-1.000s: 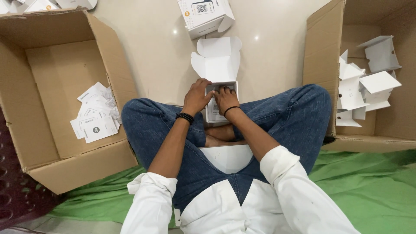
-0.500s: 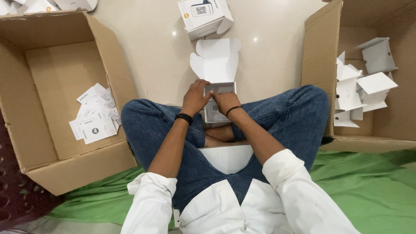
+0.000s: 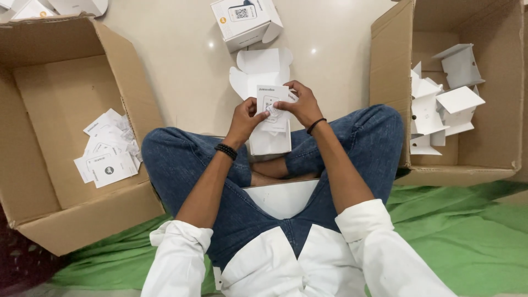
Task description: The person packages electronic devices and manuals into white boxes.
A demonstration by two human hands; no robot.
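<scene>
Seated cross-legged, I pinch a white leaflet [image 3: 270,104] between my left hand [image 3: 246,120] and right hand [image 3: 301,104], just above the open white carton [image 3: 269,140] on my lap (leaflets pile in the left cardboard box [image 3: 107,151]).

— What sits around the grip?
— Left of it, a carton [image 3: 66,132] with leaflets [image 3: 107,157] inside; right, another carton [image 3: 467,93] holding folded inserts [image 3: 445,99].
— Beyond it?
— An open box [image 3: 261,71], then a closed box [image 3: 246,22].

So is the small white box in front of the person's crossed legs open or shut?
Open. The small white box has its lid flap thrown back flat on the floor, while both hands hold a printed card above its mouth.
</scene>
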